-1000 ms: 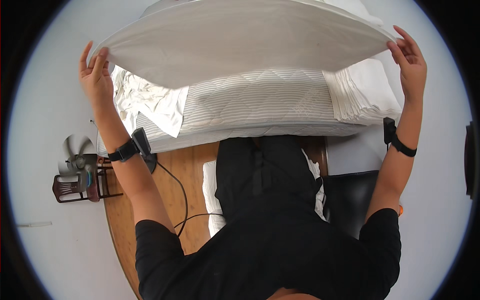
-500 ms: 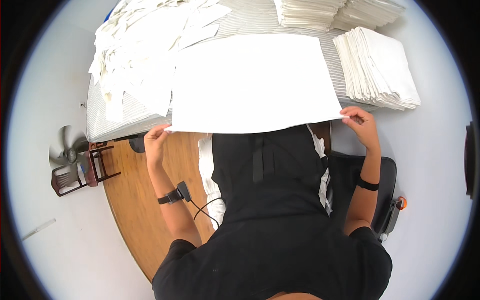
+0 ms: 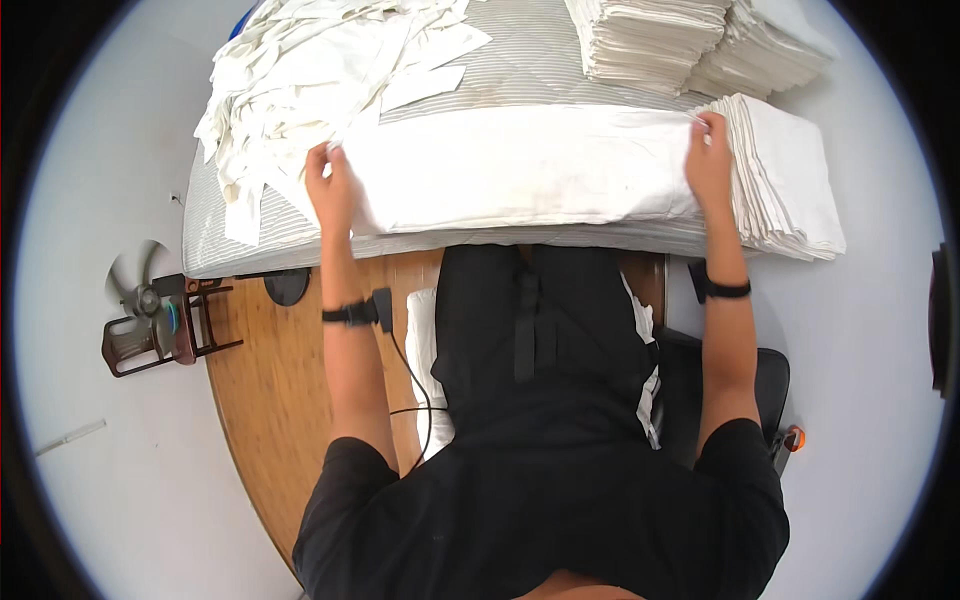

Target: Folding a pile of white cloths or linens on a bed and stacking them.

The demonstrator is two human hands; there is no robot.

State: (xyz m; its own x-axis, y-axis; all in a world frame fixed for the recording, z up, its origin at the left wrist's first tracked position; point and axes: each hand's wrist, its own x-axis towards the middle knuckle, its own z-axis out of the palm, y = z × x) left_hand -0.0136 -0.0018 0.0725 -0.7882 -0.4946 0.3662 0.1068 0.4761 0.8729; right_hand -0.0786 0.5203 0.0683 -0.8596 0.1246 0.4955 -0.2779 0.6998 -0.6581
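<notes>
A white cloth (image 3: 530, 165) lies folded over into a wide band on the striped mattress (image 3: 520, 45) in front of me. My left hand (image 3: 330, 185) pinches its left end at the far corner, fingers closed on the fabric. At the opposite end my right hand (image 3: 709, 165) is also closed on the cloth's far corner, right beside a stack of folded white cloths (image 3: 785, 175). The near edge of the cloth rests close to the mattress's front edge.
Loose white cloths (image 3: 290, 95) are heaped at the far left of the mattress. More folded stacks (image 3: 645, 40) stand at the far right. On the left are a fan (image 3: 147, 300) and a dark wooden chair (image 3: 205, 320); a black chair (image 3: 770, 385) is at right.
Both hands have moved away from me, carrying the cloth's near edge over to the far side. The cloth now forms a narrower, doubled band.
</notes>
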